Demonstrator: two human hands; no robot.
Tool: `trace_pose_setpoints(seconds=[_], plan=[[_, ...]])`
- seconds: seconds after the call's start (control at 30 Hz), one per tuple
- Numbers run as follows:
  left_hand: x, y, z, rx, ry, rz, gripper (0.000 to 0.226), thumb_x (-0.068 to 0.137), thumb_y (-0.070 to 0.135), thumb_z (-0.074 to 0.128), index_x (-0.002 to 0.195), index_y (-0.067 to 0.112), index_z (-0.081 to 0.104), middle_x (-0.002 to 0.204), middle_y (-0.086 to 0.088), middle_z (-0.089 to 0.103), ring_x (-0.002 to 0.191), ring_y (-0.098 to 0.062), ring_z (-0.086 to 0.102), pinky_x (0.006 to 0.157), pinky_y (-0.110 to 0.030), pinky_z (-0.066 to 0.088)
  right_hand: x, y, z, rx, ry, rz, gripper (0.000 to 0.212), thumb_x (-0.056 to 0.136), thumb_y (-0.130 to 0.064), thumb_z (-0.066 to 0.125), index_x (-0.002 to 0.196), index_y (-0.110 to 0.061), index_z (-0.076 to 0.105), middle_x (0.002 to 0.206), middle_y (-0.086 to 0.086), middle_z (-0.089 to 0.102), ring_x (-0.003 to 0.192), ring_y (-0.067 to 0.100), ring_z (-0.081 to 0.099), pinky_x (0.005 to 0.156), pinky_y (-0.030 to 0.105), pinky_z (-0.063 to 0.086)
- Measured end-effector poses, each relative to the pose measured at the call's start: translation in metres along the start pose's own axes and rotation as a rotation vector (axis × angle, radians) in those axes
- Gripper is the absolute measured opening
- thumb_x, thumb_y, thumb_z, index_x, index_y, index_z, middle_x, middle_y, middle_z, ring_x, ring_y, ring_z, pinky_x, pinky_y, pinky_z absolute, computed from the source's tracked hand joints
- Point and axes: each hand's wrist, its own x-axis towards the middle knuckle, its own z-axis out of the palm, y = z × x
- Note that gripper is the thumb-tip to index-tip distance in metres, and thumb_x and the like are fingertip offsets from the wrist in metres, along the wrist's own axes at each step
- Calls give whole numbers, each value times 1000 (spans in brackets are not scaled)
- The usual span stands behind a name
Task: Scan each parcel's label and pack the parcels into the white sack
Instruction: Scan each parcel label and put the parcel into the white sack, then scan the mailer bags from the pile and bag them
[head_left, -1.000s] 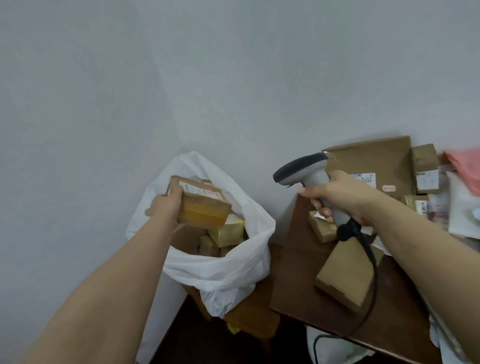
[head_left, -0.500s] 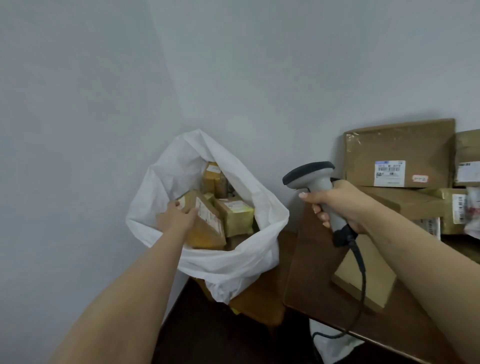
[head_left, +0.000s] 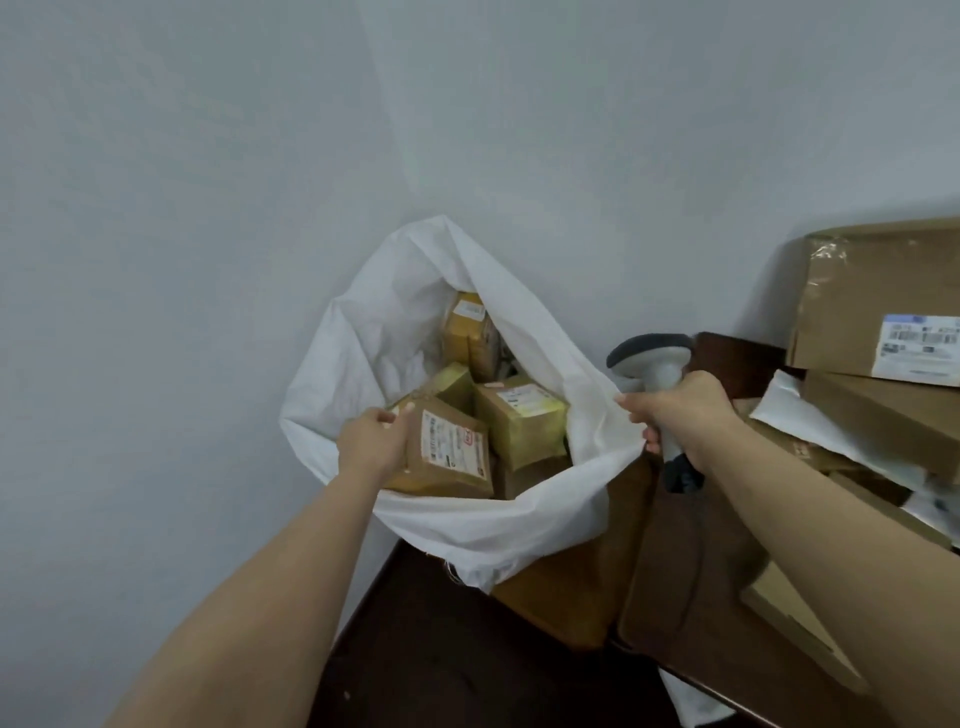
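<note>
The left hand (head_left: 371, 439) has come down with the parcel (head_left: 447, 452): a second ago it held it above the mouth of the white sack (head_left: 363, 343), and now the parcel lies inside, on top of the other boxes (head_left: 519, 421). The grip of this hand is still curled on the left edge of the parcel, so I judge it is not yet let go. The right hand (head_left: 680, 410) has also moved to the left. It keeps its fingers wrapped round the handle of the scanner (head_left: 652, 358), and it now also pinches the right rim of the sack and pulls it open. For the task this means that one more parcel is almost packed.

The parcel is a brown cardboard box, wrapped in tape, with a white printed label on its upper face. It lies tilted, touching a yellowish box beside it. More cardboard boxes (head_left: 878, 301) wait in a pile on the dark surface (head_left: 727, 358) at the right.
</note>
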Motion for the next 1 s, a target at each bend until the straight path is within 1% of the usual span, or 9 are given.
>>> trace_pose_setpoints(seconds=[0.17,0.3,0.43,0.53,0.6,0.67,0.73,0.87,1.0], plan=[[49,12,-13,94,78,-61,57,82,58,59,121,16,60,122,-16,58,104,-40,61,97,-44,48,59,-8,25,-319,56,-82,34,82,-27,80,90,-1,60,69,12,65,48,17,61,41,24,44],[84,21,-19,271,180,-50,62,88,39,65,138,8,44,137,-23,41,127,-42,40,104,-47,36,96,-8,41,-482,64,-95,40,77,-35,82,81,-4,57,71,13,66,62,25,68,62,38,59],[117,9,-25,403,179,-99,69,86,40,68,139,8,37,139,-22,38,129,-42,36,102,-53,38,114,-2,58,-655,37,-42,56,73,-50,82,100,-6,60,82,7,66,74,23,66,56,30,49],[138,1,-25,656,101,-94,66,85,56,62,131,11,45,129,-16,49,120,-37,44,95,-45,43,120,3,74,-780,77,13,69,72,-54,81,118,-10,53,99,6,65,89,24,66,62,29,47],[150,-8,-25,792,88,-17,57,88,55,59,123,11,51,119,-12,56,114,-33,48,87,-40,46,124,8,86,-814,89,65,65,77,-46,78,121,-9,50,106,8,64,95,27,66,70,33,52],[163,-16,-29,772,95,68,38,96,46,50,115,14,61,109,-8,63,105,-30,56,80,-37,50,130,14,94,-806,113,74,40,87,-31,68,116,-7,54,102,9,64,91,29,65,77,39,57],[171,-19,-39,764,82,118,41,102,42,37,110,17,67,105,-8,68,98,-30,63,79,-36,51,132,14,98,-760,106,65,22,90,-22,61,105,-7,59,94,10,64,87,29,65,77,40,57],[176,-6,-71,717,150,281,41,103,35,32,102,12,66,98,-14,69,92,-34,66,75,-36,49,136,-8,98,-551,139,53,17,88,-18,62,97,-4,58,91,17,64,83,33,65,73,42,58],[190,54,-98,561,268,437,37,103,31,36,91,8,62,89,-17,66,84,-36,63,65,-33,38,145,-53,76,-309,271,17,20,86,-15,62,96,2,58,87,21,64,78,35,64,65,36,53]])
